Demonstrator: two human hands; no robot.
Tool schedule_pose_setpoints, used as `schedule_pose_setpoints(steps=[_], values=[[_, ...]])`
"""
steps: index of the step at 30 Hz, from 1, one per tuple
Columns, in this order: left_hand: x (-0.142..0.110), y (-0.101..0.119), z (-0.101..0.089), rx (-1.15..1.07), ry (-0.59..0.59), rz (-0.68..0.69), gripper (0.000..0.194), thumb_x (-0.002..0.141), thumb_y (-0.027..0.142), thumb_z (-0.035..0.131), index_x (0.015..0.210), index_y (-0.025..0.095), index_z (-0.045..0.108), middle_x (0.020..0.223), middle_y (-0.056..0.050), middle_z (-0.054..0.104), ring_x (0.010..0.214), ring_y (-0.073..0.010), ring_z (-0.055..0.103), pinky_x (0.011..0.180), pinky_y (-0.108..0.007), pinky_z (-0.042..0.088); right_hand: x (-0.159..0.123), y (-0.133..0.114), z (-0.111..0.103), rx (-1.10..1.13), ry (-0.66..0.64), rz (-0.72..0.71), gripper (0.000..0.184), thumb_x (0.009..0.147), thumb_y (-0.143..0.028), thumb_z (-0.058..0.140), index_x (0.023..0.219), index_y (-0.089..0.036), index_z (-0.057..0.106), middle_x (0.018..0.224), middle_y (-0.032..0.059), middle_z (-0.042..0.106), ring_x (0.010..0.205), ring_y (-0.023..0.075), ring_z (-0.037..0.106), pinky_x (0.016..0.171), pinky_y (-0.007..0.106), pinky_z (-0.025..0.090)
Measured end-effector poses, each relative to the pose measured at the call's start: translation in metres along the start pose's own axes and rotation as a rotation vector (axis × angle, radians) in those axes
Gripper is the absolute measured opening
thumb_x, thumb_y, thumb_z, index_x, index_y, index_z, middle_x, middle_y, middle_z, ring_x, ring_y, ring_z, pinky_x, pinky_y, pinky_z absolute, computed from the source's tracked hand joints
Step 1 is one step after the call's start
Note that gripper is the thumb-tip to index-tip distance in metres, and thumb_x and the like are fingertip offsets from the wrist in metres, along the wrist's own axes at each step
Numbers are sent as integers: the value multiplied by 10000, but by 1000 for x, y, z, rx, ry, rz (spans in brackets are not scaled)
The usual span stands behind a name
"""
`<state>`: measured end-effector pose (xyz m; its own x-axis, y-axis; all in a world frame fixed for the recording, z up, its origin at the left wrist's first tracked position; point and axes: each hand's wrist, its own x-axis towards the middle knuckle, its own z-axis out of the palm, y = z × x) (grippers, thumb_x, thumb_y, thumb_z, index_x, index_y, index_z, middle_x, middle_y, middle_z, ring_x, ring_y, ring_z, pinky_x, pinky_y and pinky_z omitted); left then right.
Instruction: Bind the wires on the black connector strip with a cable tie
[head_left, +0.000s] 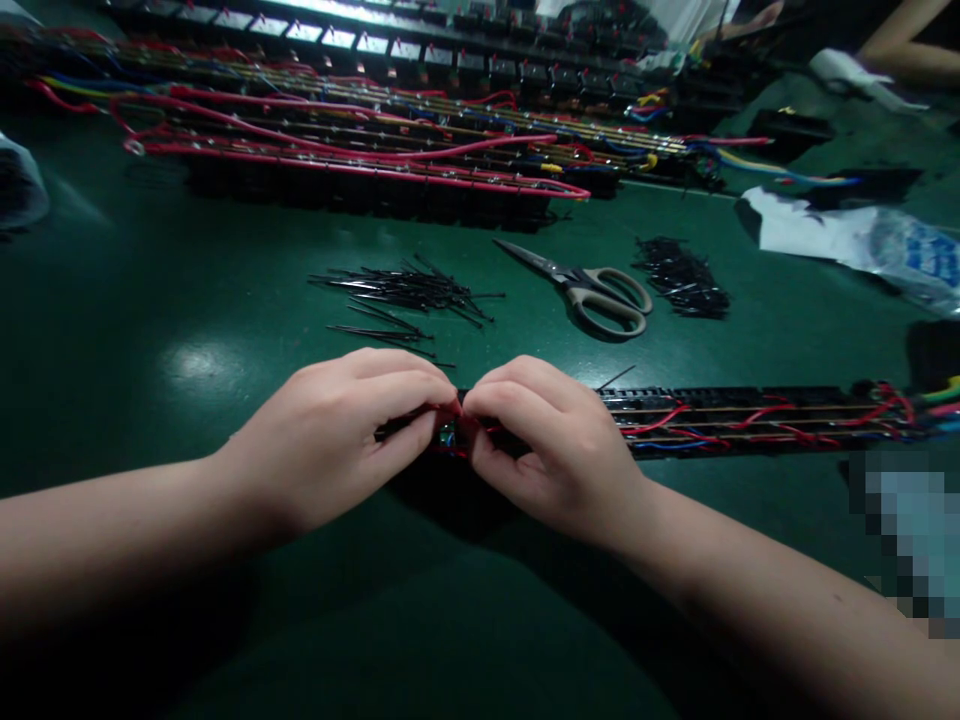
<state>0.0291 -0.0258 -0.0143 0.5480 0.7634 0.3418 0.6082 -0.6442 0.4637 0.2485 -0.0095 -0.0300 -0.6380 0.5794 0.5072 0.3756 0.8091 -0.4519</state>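
One strip (pixel 735 420) on green table (pixel 112 350)

Left hand (pixel 322 430) and right hand (pixel 559 440) meet at the strip, near and central; both curl inward, but what they pinch, if anything, I cannot tell; beyond lie left ties (pixel 405 288), scissors (pixel 577 280) and right ties (pixel 682 280); far off, larger wired strips (pixel 360 153).

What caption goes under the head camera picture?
Bare left hand and right hand touch a long black wired strip, near grey-handled metal scissors.
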Motion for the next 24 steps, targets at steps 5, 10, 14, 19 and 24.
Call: schedule_pose_setpoints(steps=[5, 10, 14, 19, 24], values=[[0, 1, -1, -2, -12, -16, 220, 976, 179, 543, 976, 180, 762, 997, -32, 804, 902, -152, 742, 841, -213, 563, -1, 0, 0, -12, -5, 3, 125, 918, -77, 560, 910, -170, 642, 832, 50, 684, 760, 176, 613, 668, 301, 488], [1, 2, -2, 5, -33, -13, 233, 973, 186, 521, 945, 173, 752, 964, -40, 798, 872, -160, 736, 801, -230, 562, -1, 1, 1, -32, 3, 1, 128, 924, -83, 557, 904, -181, 637, 832, 46, 689, 768, 174, 610, 677, 298, 484], [3, 4, -2, 10, -56, -11, 253, 974, 185, 494, 938, 162, 744, 954, -55, 789, 866, -174, 729, 783, -254, 555, 0, 0, 0, -32, -6, -23, 124, 917, -76, 552, 908, -150, 652, 820, 58, 685, 760, 179, 603, 667, 303, 474], [4, 3, 0, 2, -53, 6, 257, 979, 165, 492, 926, 154, 743, 944, -57, 781, 854, -161, 719, 780, -239, 538, -1, 0, -1, -29, -10, -22, 118, 907, -68, 558, 890, -149, 642, 799, 50, 667, 735, 172, 587, 653, 300, 459], [4, 3, 0, 1, -47, 10, 261, 980, 161, 490, 920, 153, 743, 930, -53, 775, 841, -154, 714, 764, -228, 532, -1, 1, 0, -33, -4, -5, 145, 899, -68, 535, 872, -195, 599, 792, 33, 650, 733, 169, 578, 647, 297, 457]])
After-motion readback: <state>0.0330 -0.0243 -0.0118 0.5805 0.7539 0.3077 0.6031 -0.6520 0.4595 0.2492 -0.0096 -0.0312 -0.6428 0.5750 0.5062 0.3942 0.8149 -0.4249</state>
